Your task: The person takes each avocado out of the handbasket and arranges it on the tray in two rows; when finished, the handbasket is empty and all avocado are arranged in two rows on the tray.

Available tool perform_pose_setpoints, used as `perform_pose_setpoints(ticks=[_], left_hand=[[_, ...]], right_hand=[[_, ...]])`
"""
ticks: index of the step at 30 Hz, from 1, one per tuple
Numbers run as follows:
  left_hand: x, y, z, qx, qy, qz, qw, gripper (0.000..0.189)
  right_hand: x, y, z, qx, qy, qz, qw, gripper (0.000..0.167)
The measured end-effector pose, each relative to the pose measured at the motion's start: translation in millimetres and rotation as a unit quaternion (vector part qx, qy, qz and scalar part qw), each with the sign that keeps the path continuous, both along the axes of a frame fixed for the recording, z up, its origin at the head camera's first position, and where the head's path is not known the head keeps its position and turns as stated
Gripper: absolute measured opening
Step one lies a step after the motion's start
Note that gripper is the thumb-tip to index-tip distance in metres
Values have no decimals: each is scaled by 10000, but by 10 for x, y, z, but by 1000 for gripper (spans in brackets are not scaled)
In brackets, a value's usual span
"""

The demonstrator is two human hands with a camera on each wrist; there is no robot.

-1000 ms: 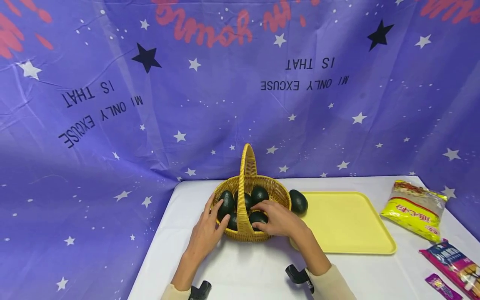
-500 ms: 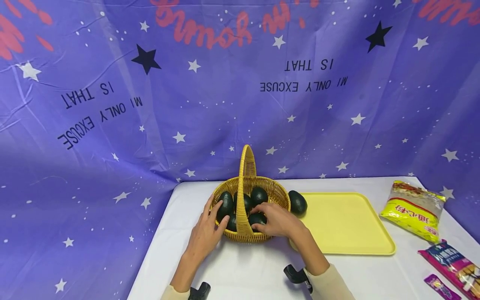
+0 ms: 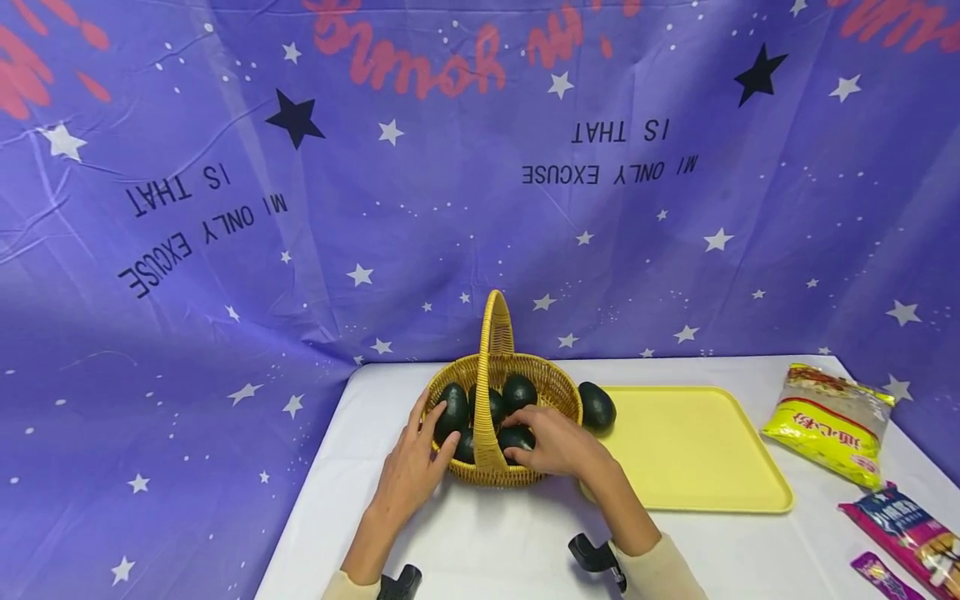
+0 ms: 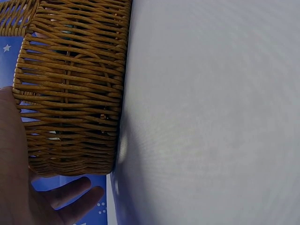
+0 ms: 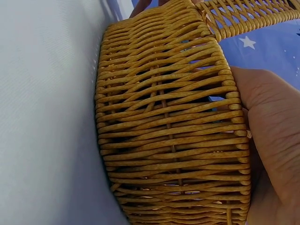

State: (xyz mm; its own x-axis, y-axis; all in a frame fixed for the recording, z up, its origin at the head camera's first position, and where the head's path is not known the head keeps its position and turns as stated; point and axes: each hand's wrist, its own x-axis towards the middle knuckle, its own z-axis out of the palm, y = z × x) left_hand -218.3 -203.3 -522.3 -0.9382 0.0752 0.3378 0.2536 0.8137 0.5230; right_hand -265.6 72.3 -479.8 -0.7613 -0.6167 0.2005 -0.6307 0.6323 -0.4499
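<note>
Holding: my right hand [image 3: 558,442], fingers curled round the near avocado [image 3: 517,435] in the basket [image 3: 498,477]. My left hand [image 3: 405,479]: fingers loosely spread at its left side. Change since a second ago: none seen; nothing lifted out. Outside, right: one loose avocado [image 3: 597,407].

Avocados [image 3: 519,392] in basket [image 3: 517,478], tray [image 3: 682,450] right of it, bags [image 3: 831,425] farther right

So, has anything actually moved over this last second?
Nothing visibly moved, or was grabbed or released. The right hand still grips the front-right avocado, the left hand still rests at the left of the basket, and the yellow tray lies as before.
</note>
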Motion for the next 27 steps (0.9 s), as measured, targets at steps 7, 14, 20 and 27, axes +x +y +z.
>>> perform_pose_setpoints(ticks=[7, 14, 20, 27], left_hand=[[-11, -5, -8, -8, 19, -8, 10000, 68], [-14, 3, -14, 4, 4, -9, 10000, 68], [-15, 20, -22, 3, 57, -20, 10000, 66], [-9, 13, -29, -11, 118, 10, 9999, 64]], right_hand=[[0, 5, -10, -62, 41, -92, 9999, 38], [21, 22, -14, -190, 73, -163, 9997, 40], [41, 42, -18, -292, 160, -193, 9993, 41], [44, 64, -14, -405, 255, -271, 9985, 43]])
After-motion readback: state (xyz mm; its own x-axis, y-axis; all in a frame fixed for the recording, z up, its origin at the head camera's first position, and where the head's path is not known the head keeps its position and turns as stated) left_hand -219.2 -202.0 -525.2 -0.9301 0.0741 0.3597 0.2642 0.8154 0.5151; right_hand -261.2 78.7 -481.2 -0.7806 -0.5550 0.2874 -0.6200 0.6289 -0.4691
